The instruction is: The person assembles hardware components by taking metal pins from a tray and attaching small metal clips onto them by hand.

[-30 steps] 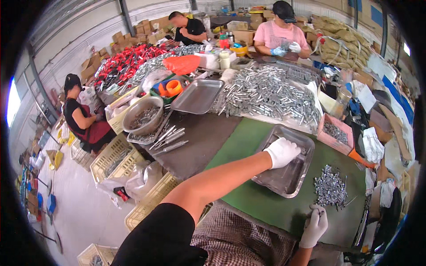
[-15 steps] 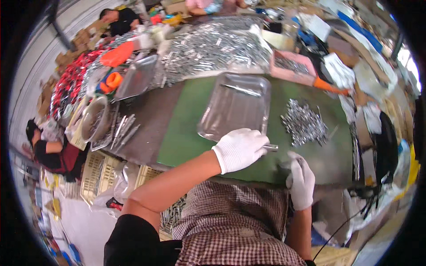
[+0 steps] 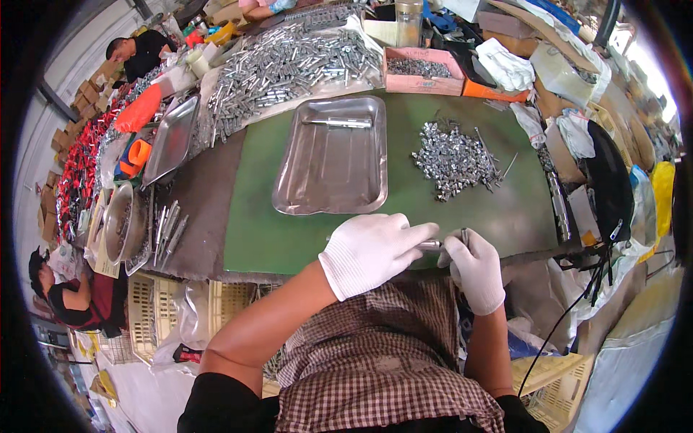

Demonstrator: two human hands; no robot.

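My left hand [image 3: 377, 247], in a white knit glove, is closed round a slim silver metal tube [image 3: 431, 245] whose end sticks out past the fingertips. Close to that end, the gloved fingers of my right hand [image 3: 476, 271] pinch a small metal part [image 3: 464, 235], mostly hidden by the fingers. Both hands are over the near edge of a green work mat [image 3: 253, 216]. Beyond them a shallow metal tray [image 3: 328, 177] holds a few slim metal tubes [image 3: 339, 123] at its far end. To its right lies a heap of small shiny metal parts [image 3: 458, 160].
A large heap of metal tubes [image 3: 289, 68] covers the far table. A pink box [image 3: 424, 85] of small parts stands behind the mat. At left are a second metal tray [image 3: 172, 141], a bowl [image 3: 119, 224] and several loose tubes [image 3: 170, 231]. Co-workers [image 3: 137, 54] sit at far left.
My right hand has come up and left toward the tube end, with a small metal part now showing between its fingers. The view has shifted, so the table sits farther left and higher.
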